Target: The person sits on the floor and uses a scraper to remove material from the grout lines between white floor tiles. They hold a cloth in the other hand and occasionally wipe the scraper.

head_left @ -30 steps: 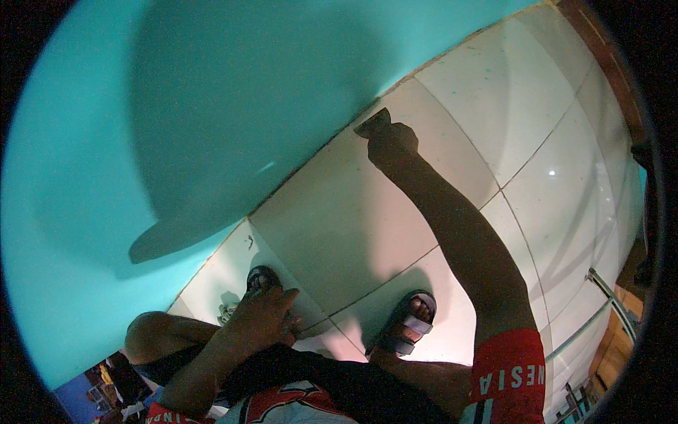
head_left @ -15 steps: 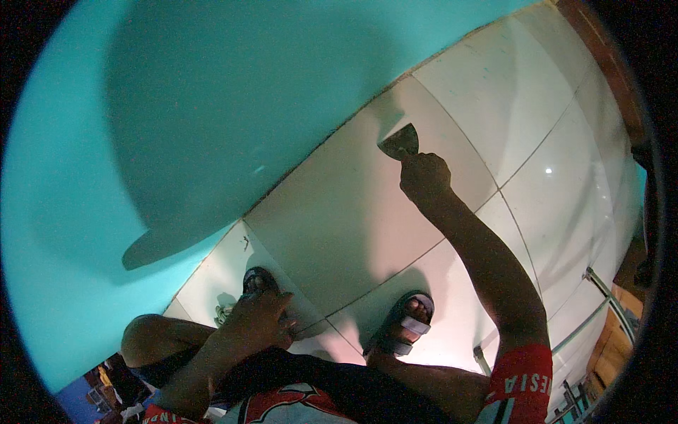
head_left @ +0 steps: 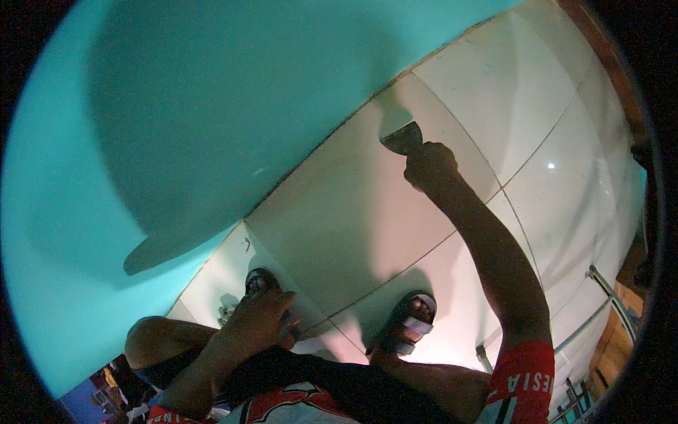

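My right hand (head_left: pixel 431 166) is closed around the handle of a putty knife (head_left: pixel 402 138). Its broad, dark blade points away from me, over a pale floor tile near the foot of the turquoise wall (head_left: pixel 212 134); I cannot tell whether its edge touches the tile. My left hand (head_left: pixel 263 318) hangs loosely by my left leg, above my sandalled foot. Its thumb and fingers look apart, with nothing visible in them, though the hand is dark. The putty knife's handle is mostly hidden in my fist.
White floor tiles (head_left: pixel 311 233) meet the wall along a rough, dirty joint. My sandals (head_left: pixel 409 321) stand on the tiles. A pale crumpled thing (head_left: pixel 226 312) lies beside the left one. At the right are a metal frame (head_left: pixel 611 297) and a brown edge (head_left: pixel 607 49). My shadow falls across the wall.
My right hand and the putty knife have shifted slightly up and to the right, and the blade has turned a little. My left hand stays almost where it was.
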`<act>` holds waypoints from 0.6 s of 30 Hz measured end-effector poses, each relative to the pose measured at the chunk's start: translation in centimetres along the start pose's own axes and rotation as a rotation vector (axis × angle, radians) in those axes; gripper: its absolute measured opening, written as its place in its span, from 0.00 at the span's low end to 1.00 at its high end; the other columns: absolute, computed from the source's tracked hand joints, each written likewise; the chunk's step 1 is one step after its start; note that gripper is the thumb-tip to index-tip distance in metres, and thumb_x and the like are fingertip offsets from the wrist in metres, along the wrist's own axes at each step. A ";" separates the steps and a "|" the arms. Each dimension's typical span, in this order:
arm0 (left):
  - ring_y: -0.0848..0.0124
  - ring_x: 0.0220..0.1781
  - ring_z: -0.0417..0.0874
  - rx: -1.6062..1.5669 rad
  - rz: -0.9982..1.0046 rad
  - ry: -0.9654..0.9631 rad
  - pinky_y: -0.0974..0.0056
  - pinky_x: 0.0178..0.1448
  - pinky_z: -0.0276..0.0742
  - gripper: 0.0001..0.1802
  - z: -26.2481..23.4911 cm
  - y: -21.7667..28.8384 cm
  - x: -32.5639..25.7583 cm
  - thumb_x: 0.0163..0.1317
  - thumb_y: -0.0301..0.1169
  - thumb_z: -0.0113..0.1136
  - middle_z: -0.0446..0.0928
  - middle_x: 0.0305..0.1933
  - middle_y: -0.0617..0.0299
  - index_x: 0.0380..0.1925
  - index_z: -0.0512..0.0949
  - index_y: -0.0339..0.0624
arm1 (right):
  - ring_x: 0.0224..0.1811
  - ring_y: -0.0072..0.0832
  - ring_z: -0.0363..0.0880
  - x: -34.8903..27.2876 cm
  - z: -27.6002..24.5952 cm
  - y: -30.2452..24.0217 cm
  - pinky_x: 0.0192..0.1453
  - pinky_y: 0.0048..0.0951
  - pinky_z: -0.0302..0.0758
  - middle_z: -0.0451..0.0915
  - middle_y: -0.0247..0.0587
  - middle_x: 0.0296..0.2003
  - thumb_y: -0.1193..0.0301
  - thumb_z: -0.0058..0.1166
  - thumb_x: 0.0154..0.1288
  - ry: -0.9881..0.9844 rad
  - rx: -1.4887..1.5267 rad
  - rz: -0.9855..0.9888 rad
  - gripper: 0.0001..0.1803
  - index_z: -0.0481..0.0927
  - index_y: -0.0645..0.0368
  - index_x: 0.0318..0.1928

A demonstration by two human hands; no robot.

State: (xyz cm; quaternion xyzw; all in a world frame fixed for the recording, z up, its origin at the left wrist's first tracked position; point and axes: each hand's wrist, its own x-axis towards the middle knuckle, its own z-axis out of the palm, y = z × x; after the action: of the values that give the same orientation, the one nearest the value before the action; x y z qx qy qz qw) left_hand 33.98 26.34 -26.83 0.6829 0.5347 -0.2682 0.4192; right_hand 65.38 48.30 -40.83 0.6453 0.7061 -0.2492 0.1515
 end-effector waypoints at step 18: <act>0.47 0.57 0.80 0.008 -0.008 -0.036 0.47 0.61 0.76 0.29 -0.1 0.4 0.2 0.66 0.42 0.59 0.76 0.55 0.39 0.61 0.69 0.34 | 0.37 0.45 0.86 -1.9 1.3 1.3 0.44 0.46 0.82 0.84 0.52 0.32 0.68 0.55 0.53 -0.017 0.016 -0.016 0.12 0.83 0.62 0.36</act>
State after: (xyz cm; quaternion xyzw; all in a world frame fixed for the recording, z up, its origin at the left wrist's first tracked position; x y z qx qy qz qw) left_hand 34.39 26.49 -26.81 0.6774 0.5286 -0.2843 0.4252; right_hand 66.80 46.02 -41.12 0.6386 0.7080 -0.2613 0.1503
